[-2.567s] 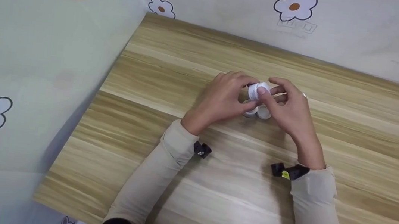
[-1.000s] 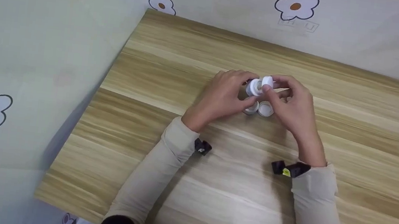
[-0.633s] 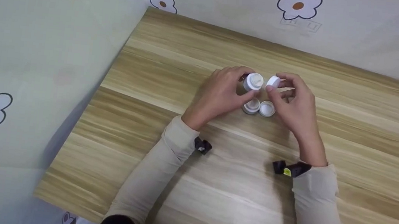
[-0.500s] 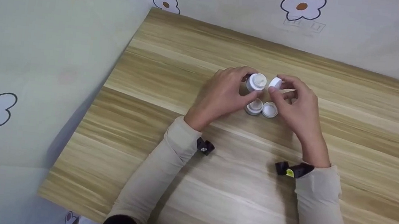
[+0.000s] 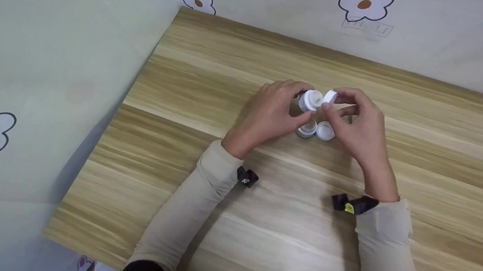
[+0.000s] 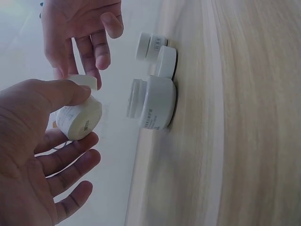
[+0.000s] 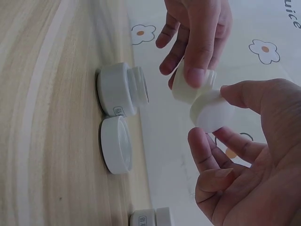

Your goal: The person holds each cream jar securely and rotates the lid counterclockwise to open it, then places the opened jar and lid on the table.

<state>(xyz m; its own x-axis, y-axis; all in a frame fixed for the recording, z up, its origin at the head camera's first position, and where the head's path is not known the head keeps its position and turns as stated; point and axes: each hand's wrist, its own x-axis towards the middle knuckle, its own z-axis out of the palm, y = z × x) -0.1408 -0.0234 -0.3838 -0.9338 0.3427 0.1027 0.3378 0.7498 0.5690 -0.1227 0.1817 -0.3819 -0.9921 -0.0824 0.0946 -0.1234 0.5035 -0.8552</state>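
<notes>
Right hand pinches a small white lid between thumb and fingers, now brought back close to the little jar at its 9 o'clock, after holding it clear a moment ago. Left hand grips that jar above the table. At 6 o'clock below them an open jar and loose cap stand on the wood, so the lid seems headed back on.

Three small white jars, two loose lids, two hands
</notes>
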